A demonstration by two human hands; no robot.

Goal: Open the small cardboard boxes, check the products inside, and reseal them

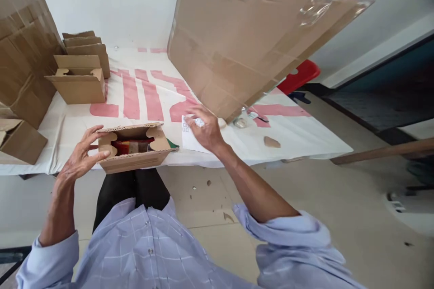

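Note:
A small open cardboard box stands at the table's front edge, with red and yellow packets partly visible inside. My left hand grips its left end, thumb along the near rim and fingers at the far corner. To the right of the box lies white printed paper. My right hand is at the paper's upper edge, its bent fingers on it; something bluish-white shows beneath them. A bit of green pokes out between the box and the paper.
More open cardboard boxes stand at the back left, beside large cartons. A big cardboard sheet leans over the table. Tape rolls and a cardboard scrap lie on the right; a red plastic object is behind.

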